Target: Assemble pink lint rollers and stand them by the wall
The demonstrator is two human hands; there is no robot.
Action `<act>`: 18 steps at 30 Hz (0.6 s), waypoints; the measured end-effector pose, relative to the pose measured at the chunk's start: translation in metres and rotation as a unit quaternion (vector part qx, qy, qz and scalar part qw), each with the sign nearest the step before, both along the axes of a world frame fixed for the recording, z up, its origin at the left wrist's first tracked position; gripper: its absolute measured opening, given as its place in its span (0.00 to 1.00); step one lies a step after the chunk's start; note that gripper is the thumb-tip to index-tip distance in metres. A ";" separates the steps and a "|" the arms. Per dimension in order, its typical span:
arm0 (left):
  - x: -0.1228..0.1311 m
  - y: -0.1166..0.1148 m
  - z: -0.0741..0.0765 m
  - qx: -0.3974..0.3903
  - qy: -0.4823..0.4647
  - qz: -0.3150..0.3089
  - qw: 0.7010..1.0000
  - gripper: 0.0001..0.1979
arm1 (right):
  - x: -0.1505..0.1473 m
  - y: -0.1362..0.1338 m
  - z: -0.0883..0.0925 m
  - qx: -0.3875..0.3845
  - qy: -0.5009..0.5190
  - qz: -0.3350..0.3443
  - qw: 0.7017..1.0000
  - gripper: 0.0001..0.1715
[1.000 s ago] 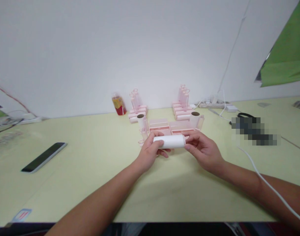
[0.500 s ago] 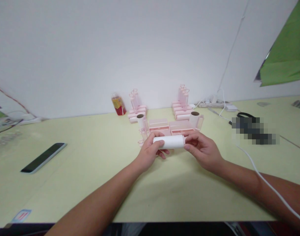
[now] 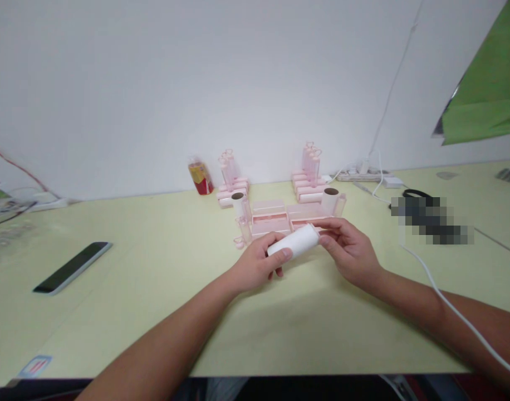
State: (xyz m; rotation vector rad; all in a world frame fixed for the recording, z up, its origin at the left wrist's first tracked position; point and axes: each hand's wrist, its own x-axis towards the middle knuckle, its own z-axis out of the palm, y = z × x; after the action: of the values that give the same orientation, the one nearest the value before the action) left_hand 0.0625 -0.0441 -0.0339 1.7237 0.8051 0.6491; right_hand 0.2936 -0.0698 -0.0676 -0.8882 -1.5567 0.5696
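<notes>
In the head view, the white roll (image 3: 294, 240) is held above the tabletop (image 3: 155, 323), around mid-width and between the front edge and the wall-side edge, just in front of the open pink cases (image 3: 270, 228). It is tilted, its right end higher than its left. It looks light, and the outer layer is probably paper or film: smooth, a little slippery, firm along its length but likely to dent or crease under a hard squeeze. The best hold would be around the middle of the barrel with light, even pressure, or at the ends, where a core should be stiffer.

The left hand (image 3: 259, 262) is wrapped about the roll's left part, thumb lying along the near side and the other fingers behind and beneath, so these fingers are closed on it. That forearm comes in from the front edge, left of centre, slanting up to the right.

The right hand (image 3: 351, 248) is at the raised right end, forearm entering from the tabletop's right side. Its fingers are bent and narrowly spaced, index over the end and thumb below; whether they truly grip there or only touch, I cannot tell.
</notes>
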 end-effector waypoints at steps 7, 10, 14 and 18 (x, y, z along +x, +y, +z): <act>0.005 -0.009 -0.005 0.144 0.068 -0.008 0.987 0.24 | 0.001 -0.001 -0.005 -0.004 -0.064 0.019 0.998 0.17; 0.007 -0.011 -0.006 0.150 0.071 -0.014 0.986 0.25 | 0.000 -0.001 -0.009 -0.020 -0.064 0.059 0.996 0.22; 0.008 -0.012 -0.005 0.141 0.065 -0.047 0.987 0.25 | -0.001 -0.003 -0.006 -0.030 -0.113 0.078 0.990 0.29; 0.007 -0.013 -0.004 0.148 0.073 -0.072 0.984 0.26 | -0.002 -0.005 -0.004 -0.025 -0.139 0.091 0.986 0.34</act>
State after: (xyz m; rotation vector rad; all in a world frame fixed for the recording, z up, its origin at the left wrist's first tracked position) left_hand 0.0699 -0.0568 -0.0382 2.0999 0.7024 0.5694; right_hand 0.2913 -0.0745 -0.0715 -0.8977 -1.8974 0.6378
